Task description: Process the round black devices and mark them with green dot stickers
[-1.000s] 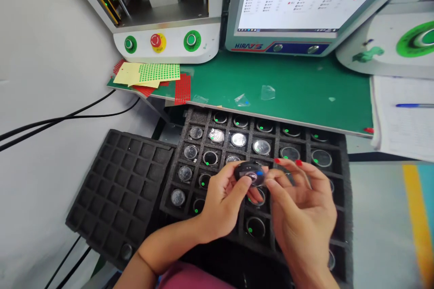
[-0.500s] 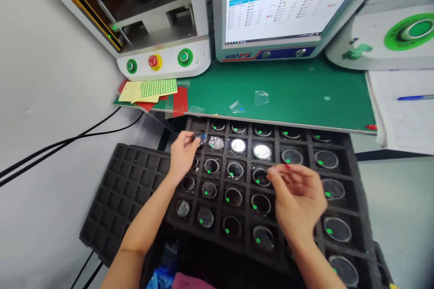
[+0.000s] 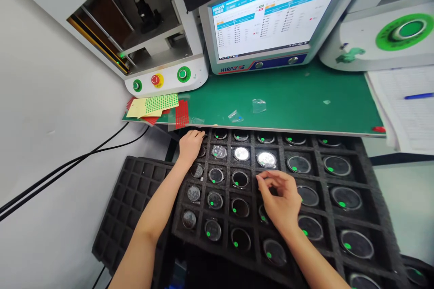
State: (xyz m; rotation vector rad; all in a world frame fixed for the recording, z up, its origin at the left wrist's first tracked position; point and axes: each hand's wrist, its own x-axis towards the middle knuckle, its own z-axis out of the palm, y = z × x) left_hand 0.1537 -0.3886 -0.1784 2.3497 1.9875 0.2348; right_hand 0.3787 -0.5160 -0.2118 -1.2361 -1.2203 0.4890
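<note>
A black foam tray (image 3: 226, 210) holds rows of round, watch-like discs, most with a small green dot sticker. My left hand (image 3: 190, 148) reaches into the tray's far left corner, fingers bent together at the last compartment. What lies under its fingertips is mostly hidden. Close by is a disc with a shiny film-like face (image 3: 219, 151). My right hand (image 3: 280, 198) hovers over the middle of the tray, thumb and forefinger pinched beside a dark disc (image 3: 240, 179). Anything in that pinch is too small to make out. Two bright, reflective discs (image 3: 242, 154) sit in the second row.
A second black foam tray (image 3: 118, 207) is at the left. Behind is a green bench (image 3: 288, 104) with sticker sheets (image 3: 152, 107), clear film scraps (image 3: 259, 105), a monitor (image 3: 267, 18) and a machine with buttons (image 3: 166, 76). Papers with a blue pen (image 3: 418, 96) lie right.
My left hand has gone from holding up a small dark piece with a blue tab to the far left compartment. My right hand has moved left and slightly down. The view has shifted.
</note>
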